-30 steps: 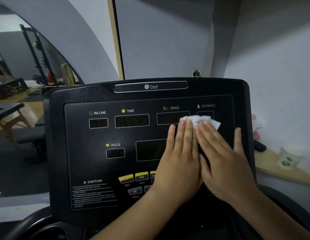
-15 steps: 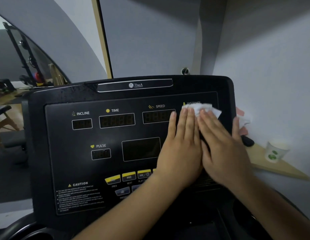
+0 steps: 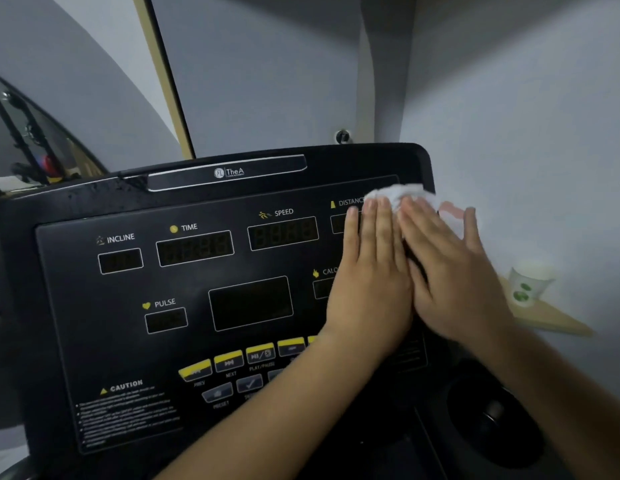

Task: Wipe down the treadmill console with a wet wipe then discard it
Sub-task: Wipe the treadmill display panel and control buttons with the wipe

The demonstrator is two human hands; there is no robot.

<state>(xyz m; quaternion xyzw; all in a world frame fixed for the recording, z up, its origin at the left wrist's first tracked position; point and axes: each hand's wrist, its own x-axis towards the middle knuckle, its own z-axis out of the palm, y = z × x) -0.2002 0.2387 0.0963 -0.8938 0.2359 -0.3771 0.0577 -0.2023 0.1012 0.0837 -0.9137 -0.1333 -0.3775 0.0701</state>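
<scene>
Mid-wipe, by my read. Discard step not started, and no bin in view.

Crumpled white wet wipe (image 3: 398,194) sat at the top right corner of the black plastic treadmill console (image 3: 128,323), just past the DISTANCE label and almost at the console's right edge.

Grip: there wasn't one. Left hand (image 3: 370,282) and right hand (image 3: 450,271) both lay flat on the panel, side by side and touching, fingers straight. Nothing was curled or pinched. The wipe was pressed under the fingertips of both hands, and only its far edge showed beyond them. The palms lay lower down the panel, off the wipe. The right thumb was splayed out past the console's edge.

Done so far: can't judge from surface sheen. There were speckles on the top bezel at the left, maybe moisture, not confirmable.

Left to do, as a judgement:
- The left side (INCLINE, TIME, PULSE) and the yellow button row lay well apart from the wipe, so probably pending.
- To lift the wipe off, the fingers would need to close on it first.

Also in view: a white paper cup with green dots (image 3: 526,285) on a pale wooden shelf (image 3: 550,320) to the right, clear of the hands.
</scene>
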